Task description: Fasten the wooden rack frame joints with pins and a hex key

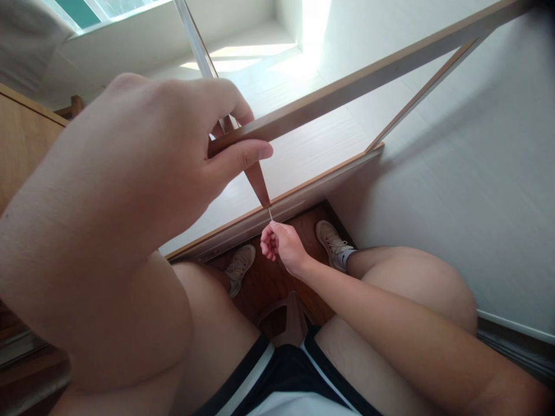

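My left hand [143, 173] is raised close to the camera and pinches the top edge of a wooden frame panel [347, 86] between thumb and fingers. Lower down, my right hand [280, 244] is closed in a pinch on a thin metal pin or screw [270, 214], whose tip meets the frame's bottom corner joint [264, 199]. The frame has thin brown wooden rails around a white panel. I sit with knees apart, my shoes [240, 266] on the dark wood floor below.
A white wall [477, 190] fills the right side. A wooden cabinet side [21, 144] stands at the left. A small brown piece [286, 320] lies on the floor between my legs. Bright sunlight falls on the white surface beyond the frame.
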The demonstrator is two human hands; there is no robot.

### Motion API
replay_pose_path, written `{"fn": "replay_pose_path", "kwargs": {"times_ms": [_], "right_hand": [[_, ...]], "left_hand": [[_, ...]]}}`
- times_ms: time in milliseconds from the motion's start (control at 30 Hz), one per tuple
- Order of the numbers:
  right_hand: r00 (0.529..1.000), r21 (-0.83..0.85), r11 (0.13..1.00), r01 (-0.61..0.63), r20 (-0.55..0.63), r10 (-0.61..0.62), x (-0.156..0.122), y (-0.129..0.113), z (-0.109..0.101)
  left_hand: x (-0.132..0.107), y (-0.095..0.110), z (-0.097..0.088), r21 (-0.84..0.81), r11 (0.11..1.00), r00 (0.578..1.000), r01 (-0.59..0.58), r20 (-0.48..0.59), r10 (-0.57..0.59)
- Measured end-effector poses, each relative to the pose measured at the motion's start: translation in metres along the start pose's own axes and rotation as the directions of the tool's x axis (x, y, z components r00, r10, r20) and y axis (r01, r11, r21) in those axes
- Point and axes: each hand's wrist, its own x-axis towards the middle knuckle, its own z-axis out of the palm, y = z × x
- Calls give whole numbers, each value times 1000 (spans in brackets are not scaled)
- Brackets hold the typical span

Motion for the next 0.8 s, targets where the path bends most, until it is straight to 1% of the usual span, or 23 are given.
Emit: {"fn": "replay_pose_path", "kwargs": {"times_ms": [33, 100, 167, 267, 333, 433, 633, 800], "right_hand": [[1000, 48, 999, -17, 15, 16, 0, 1, 0], [998, 134, 990, -51, 48, 45, -1, 1, 1], [993, 213, 973, -91, 87, 74, -1, 1, 1], [986, 295, 945, -143, 131, 108, -2, 0, 2], [983, 327, 932, -155, 141, 114, -2, 0, 3], [984, 352, 924, -149, 148, 102, -2, 0, 4], [990, 303, 946, -110, 114, 79, -2, 1, 5], [995, 261, 962, -84, 80, 65, -1, 2, 5]], "left_hand": [[1, 6, 0, 60, 998, 998, 4, -55, 0], [0, 13, 0, 142, 990, 995, -1, -97, 15], [-1, 14, 1, 187, 982, 995, 0, -100, 19], [0, 10, -1, 204, 979, 995, 5, -101, 16], [2, 7, -4, 190, 981, 997, -33, -57, 45], [4, 8, -9, 146, 988, 998, -59, 6, 59], [6, 13, -11, 98, 994, 998, -57, 18, 55], [6, 11, -11, 84, 995, 998, -54, 24, 52]]}}
